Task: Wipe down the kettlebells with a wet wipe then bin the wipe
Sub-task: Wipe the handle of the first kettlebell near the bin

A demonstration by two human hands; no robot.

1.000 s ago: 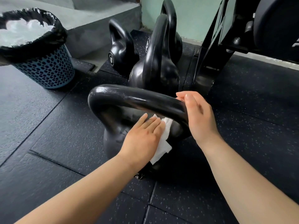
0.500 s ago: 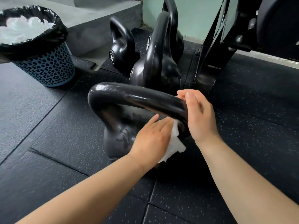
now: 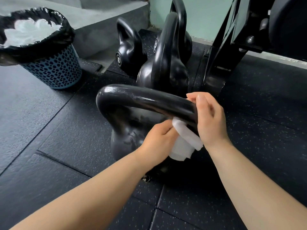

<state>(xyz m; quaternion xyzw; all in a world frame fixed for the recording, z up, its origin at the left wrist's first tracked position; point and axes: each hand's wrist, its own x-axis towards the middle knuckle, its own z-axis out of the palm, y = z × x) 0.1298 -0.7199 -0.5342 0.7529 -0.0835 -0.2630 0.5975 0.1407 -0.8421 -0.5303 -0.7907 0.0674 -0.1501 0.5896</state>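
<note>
Rubber floor (image 3: 49, 130); wipe (image 3: 184, 143), kettlebell (image 3: 142, 100) partly hidden

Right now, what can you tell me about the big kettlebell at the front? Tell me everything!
The front kettlebell is black and shiny, metal by its look, with a round body and a thick looped handle. Smeary marks show on the body. It stands upright on the dark speckled floor mat, in front of the other kettlebells. The right hand grips the handle's right end; the left hand holds a white wet wipe against it just below.

Gym — kettlebells (image 3: 166, 67), rubber floor (image 3: 49, 130).
</note>
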